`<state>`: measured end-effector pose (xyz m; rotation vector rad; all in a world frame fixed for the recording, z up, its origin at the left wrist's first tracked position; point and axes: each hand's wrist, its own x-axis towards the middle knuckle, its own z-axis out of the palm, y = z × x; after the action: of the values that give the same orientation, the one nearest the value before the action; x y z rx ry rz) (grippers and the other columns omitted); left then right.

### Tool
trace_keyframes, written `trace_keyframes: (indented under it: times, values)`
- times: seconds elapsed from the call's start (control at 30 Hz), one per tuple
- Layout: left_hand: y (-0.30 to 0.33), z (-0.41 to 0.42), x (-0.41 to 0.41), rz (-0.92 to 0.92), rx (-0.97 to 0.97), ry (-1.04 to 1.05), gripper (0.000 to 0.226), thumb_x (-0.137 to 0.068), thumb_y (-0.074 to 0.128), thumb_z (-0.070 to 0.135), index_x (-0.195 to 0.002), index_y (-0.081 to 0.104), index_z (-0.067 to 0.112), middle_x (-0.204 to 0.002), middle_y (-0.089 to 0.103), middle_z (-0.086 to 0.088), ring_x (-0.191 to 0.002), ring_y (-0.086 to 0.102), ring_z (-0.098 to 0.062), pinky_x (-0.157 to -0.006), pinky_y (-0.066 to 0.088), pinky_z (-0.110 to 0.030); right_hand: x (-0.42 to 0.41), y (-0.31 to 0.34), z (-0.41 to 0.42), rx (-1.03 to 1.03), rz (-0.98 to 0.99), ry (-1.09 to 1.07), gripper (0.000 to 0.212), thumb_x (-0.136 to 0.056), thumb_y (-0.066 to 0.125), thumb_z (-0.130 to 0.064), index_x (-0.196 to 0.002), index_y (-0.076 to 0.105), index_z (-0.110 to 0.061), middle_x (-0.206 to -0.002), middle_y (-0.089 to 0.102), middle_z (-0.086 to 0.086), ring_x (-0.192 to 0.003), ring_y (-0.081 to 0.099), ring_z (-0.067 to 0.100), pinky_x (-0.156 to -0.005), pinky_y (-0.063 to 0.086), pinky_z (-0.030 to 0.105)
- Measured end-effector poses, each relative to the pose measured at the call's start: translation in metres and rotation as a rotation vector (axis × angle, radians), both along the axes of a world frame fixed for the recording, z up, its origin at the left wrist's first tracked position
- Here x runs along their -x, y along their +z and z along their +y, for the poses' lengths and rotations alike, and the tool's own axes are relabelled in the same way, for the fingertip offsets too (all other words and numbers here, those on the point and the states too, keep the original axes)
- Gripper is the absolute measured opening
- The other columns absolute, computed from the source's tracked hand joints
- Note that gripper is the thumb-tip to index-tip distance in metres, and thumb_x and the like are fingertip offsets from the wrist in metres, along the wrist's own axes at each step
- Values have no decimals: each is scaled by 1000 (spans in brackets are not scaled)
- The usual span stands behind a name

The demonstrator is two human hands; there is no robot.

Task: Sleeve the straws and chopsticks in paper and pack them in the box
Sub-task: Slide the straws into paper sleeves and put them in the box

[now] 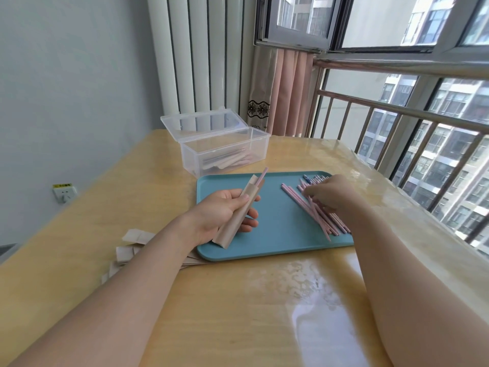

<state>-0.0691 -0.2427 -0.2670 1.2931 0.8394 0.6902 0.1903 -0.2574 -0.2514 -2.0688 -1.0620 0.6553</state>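
Brown kraft paper, folded into a long narrow sleeve, sits gripped in the left hand, thumb on top and fingers curled beneath, held above the near-left part of the flat teal plastic tray. One thin pink straw already pokes out of the sleeve's open far end, pointing toward the clear plastic box with its hinged lid thrown back, which stands on the pale wooden table just beyond the tray and holds a few finished sleeves on its floor. The right hand reaches down onto the loose heap of pink straws and chopsticks on the right side of the tray; its fingers are curled over the pile, but whether they have pinched one stick cannot be told. The likeliest slip, in my judgement, is at that pile: the sticks lie crossed and touching, so lifting one may drag a neighbour along or roll several toward the tray's near edge. A second risk is the sleeve itself: it is tilted with the mouth up, yet a loosened grip or a dip would let the straw slide out. Pushing another piece in off-line could crumple or split the paper mouth. Spare paper sleeves lie on the table near left, partly under the forearm, where a sweep of the arm could scatter them.
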Motion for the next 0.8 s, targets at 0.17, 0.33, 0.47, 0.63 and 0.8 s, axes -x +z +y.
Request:
trace_keyframes:
  times: [0.17, 0.33, 0.47, 0.63, 0.8]
  values:
    - [-1, 2, 2, 12, -17, -23, 27, -106, 46, 23, -119, 66, 10, -78, 64, -7, -64, 65, -16, -61, 57, -27, 21, 19, -3, -501, 975, 115, 16, -94, 65, -6, -94, 62, 10, -71, 61, 11, -48, 52, 7, -43, 45, 11]
    - [0, 1, 2, 18, -28, -47, 29, -105, 47, 30, -119, 68, 16, -77, 64, -5, -60, 59, -14, -59, 55, -26, 47, 12, 2, -694, 1133, 112, 9, -94, 65, -2, -99, 61, 4, -82, 72, 18, -66, 72, 16, -60, 58, 17]
    - [0, 0, 3, 44, -58, -68, 30, -106, 44, 30, -122, 67, 19, -80, 65, -4, -60, 59, -14, -62, 55, -28, 42, 11, 1, -746, 1159, 70, 12, -93, 67, -4, -101, 61, 2, -86, 73, 18, -72, 73, 18, -64, 60, 20]
    - [3, -1, 4, 61, -68, -81, 25, -106, 44, 28, -117, 65, 19, -84, 67, -5, -60, 59, -13, -63, 56, -29, 39, 13, 0, -785, 1152, 48, 13, -92, 68, -5, -101, 62, 2, -84, 72, 16, -70, 72, 17, -63, 59, 19]
    - [3, 0, 6, 67, -65, -112, 25, -107, 44, 26, -121, 62, 15, -85, 65, -7, -61, 58, -14, -62, 55, -29, 33, 13, -1, -794, 1128, 43, 20, -91, 70, -6, -107, 62, 3, -88, 71, 16, -70, 72, 16, -62, 59, 19]
